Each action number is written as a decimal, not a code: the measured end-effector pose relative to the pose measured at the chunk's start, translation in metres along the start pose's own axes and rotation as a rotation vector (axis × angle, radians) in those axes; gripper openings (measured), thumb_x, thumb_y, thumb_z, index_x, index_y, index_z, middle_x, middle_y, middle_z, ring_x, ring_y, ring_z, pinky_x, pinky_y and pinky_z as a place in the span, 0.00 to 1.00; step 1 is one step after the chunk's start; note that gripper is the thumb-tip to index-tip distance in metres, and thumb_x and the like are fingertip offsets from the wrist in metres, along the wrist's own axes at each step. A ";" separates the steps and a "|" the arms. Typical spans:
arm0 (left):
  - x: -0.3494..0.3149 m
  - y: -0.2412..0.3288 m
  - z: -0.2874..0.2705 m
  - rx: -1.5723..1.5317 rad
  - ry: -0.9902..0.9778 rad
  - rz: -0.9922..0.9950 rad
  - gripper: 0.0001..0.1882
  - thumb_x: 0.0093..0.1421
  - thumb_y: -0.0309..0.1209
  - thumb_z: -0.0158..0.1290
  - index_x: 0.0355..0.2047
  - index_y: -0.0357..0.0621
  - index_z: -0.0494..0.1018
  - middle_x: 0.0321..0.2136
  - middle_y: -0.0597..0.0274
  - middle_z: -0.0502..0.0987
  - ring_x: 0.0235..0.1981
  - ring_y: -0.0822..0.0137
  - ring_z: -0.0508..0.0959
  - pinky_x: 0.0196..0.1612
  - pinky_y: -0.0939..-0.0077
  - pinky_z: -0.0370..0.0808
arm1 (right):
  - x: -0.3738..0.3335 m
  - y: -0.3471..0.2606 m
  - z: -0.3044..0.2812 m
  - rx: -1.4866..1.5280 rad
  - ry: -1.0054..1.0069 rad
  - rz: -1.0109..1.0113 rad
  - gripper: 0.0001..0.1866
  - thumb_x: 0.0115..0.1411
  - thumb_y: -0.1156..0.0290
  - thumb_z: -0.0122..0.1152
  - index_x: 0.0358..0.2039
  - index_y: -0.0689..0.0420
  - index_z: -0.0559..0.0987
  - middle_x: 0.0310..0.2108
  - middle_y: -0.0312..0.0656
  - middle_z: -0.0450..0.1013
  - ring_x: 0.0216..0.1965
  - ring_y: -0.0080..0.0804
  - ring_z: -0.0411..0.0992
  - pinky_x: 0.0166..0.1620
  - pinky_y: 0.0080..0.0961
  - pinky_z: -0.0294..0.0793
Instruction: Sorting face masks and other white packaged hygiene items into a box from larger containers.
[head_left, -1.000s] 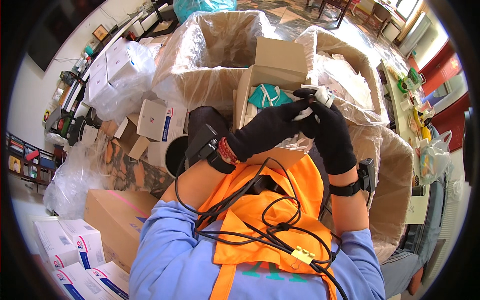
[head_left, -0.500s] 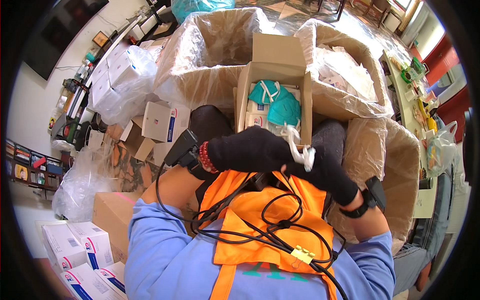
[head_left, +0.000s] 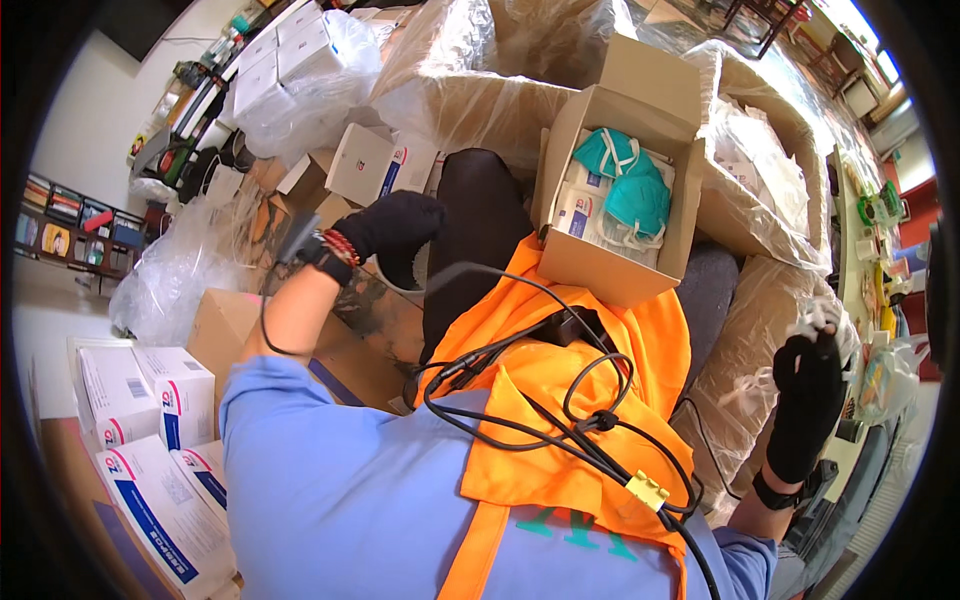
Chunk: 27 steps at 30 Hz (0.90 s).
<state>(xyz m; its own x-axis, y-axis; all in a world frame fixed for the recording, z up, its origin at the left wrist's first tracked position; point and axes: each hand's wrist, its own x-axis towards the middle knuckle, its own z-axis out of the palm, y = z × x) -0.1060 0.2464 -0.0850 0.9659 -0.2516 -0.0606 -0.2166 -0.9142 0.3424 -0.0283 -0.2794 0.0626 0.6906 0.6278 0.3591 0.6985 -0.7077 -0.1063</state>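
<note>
My right hand, in a black glove, is raised at the right over a plastic-lined cardboard box. Its fingertips pinch a crumpled piece of whitish plastic. Out to the left, my left hand hovers beside my knee, its fingers bent downward and dark, so their grip is hard to make out. An open cardboard box stands tilted between my legs. In it, two teal face masks with white straps lie on white packets.
Plastic-lined boxes stand ahead, one holding pale packets. White printed cartons are stacked at lower left, more in plastic at upper left. Loose clear film lies on the left. Black cables cross my orange apron.
My hands have parted from over my lap: the right went out to the right with the whitish plastic, the left out to the left. The view has shifted left.
</note>
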 end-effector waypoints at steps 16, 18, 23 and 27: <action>0.096 0.124 -0.056 -1.059 0.227 0.105 0.34 0.53 0.33 0.62 0.59 0.41 0.64 0.52 0.52 0.72 0.54 0.65 0.72 0.55 0.71 0.70 | 0.110 -0.036 0.047 1.750 0.355 0.435 0.20 0.68 0.72 0.46 0.59 0.61 0.65 0.47 0.40 0.72 0.46 0.32 0.73 0.48 0.31 0.76; 0.121 0.170 -0.051 -0.927 0.237 0.386 0.36 0.52 0.33 0.65 0.60 0.40 0.63 0.52 0.51 0.72 0.53 0.65 0.73 0.52 0.72 0.73 | 0.116 -0.033 0.053 1.034 0.247 0.272 0.20 0.69 0.68 0.46 0.59 0.60 0.66 0.49 0.41 0.72 0.46 0.34 0.73 0.50 0.33 0.75; 0.145 0.223 -0.045 -0.912 0.081 0.508 0.25 0.58 0.35 0.60 0.53 0.37 0.69 0.42 0.53 0.77 0.45 0.65 0.77 0.45 0.75 0.77 | 0.111 -0.029 0.054 1.836 0.309 0.364 0.22 0.68 0.64 0.48 0.60 0.59 0.66 0.44 0.39 0.73 0.45 0.33 0.73 0.48 0.28 0.74; 0.140 0.221 -0.038 -1.016 -0.274 0.270 0.13 0.64 0.37 0.52 0.37 0.38 0.76 0.26 0.62 0.78 0.30 0.69 0.77 0.38 0.72 0.74 | 0.098 -0.008 0.047 1.797 0.263 0.280 0.19 0.61 0.77 0.54 0.54 0.61 0.69 0.43 0.38 0.73 0.45 0.27 0.72 0.49 0.24 0.74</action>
<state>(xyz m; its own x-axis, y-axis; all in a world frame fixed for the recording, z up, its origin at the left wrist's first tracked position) -0.0132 0.0212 0.0180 0.8124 -0.5823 -0.0304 -0.0772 -0.1592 0.9842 0.0422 -0.1969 0.0554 0.8882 0.3804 0.2578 0.0362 0.5015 -0.8644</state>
